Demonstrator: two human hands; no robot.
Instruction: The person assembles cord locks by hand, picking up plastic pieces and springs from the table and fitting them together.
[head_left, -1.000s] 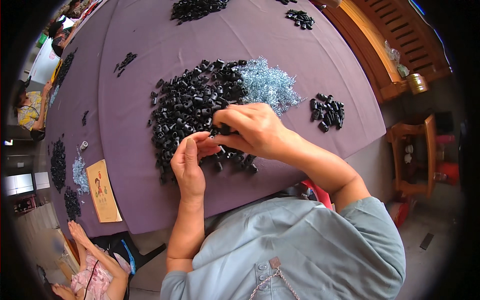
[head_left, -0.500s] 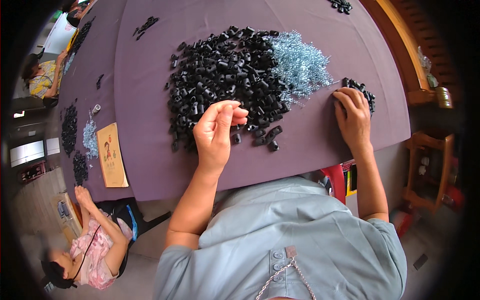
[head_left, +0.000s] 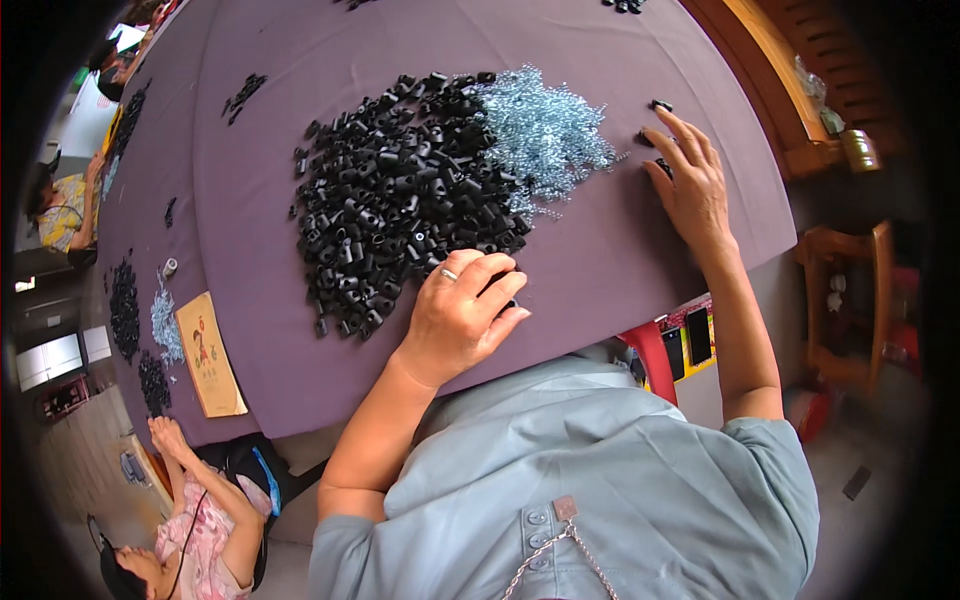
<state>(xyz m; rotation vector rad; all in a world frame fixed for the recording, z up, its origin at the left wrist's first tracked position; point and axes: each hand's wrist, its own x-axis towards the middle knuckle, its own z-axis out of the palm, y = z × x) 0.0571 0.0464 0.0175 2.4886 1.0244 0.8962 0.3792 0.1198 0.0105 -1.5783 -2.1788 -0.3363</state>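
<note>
A large heap of small black barrel-shaped plastic pieces [head_left: 380,200] lies on the purple cloth. Against its right side is a pile of fine silvery springs [head_left: 545,130]. My left hand [head_left: 462,315] is at the heap's near right edge, palm down. Its fingers curl around a black plastic piece, mostly hidden beneath them. Right of the springs, my right hand [head_left: 695,195] hovers low with fingers spread. A few black pieces [head_left: 661,105] show by its fingertips, and others are partly covered by the hand.
An orange-yellow booklet [head_left: 211,355] lies to the left, near smaller heaps of black parts [head_left: 124,310] and springs [head_left: 165,325]. A co-worker's hands [head_left: 168,438] are at that table edge. A wooden chair [head_left: 850,300] stands at right.
My left hand has come down from in front of the heap onto loose pieces at its near edge. My right hand's fingers have spread apart over the small black group. The view has shifted slightly.
</note>
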